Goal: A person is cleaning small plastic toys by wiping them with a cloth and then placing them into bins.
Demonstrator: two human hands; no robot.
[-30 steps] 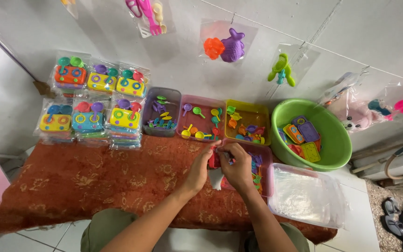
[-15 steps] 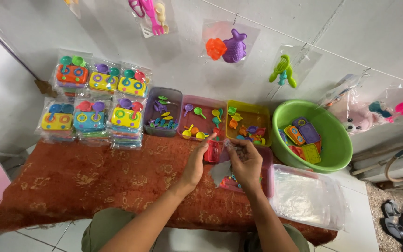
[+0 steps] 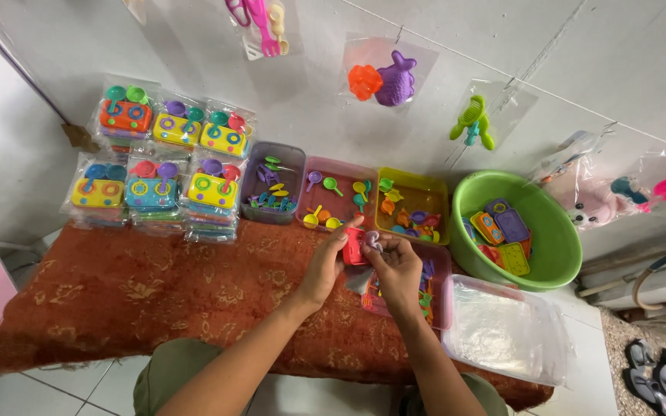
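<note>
While both hands meet above the near edge of the rust-red patterned cloth [image 3: 117,293], the left hand [image 3: 324,266] holds a small red plastic toy piece [image 3: 354,248] between thumb and fingers, with the thumb pointing up to the far side. This piece looks boxy, smooth and shiny, and it sits just left of the right hand [image 3: 396,266]. The right hand is curled, its fingertips pinching a small purple plastic part [image 3: 372,241] that touches the red piece; a thin clear plastic bag [image 3: 360,281] hangs under the two hands. Both forearms come from the near side and the wrists are bent slightly toward each other.

Just under the right hand stands a pink rectangular plastic tray [image 3: 441,296] with small colourful toy parts. On the far side three more trays stand in a row: a purple one [image 3: 252,181], a pink one [image 3: 333,173] and a yellow one [image 3: 410,185]. A round green plastic basin [image 3: 556,254] is at the right, and stacks of bagged toy stove sets [image 3: 163,169] are at the far left.
</note>
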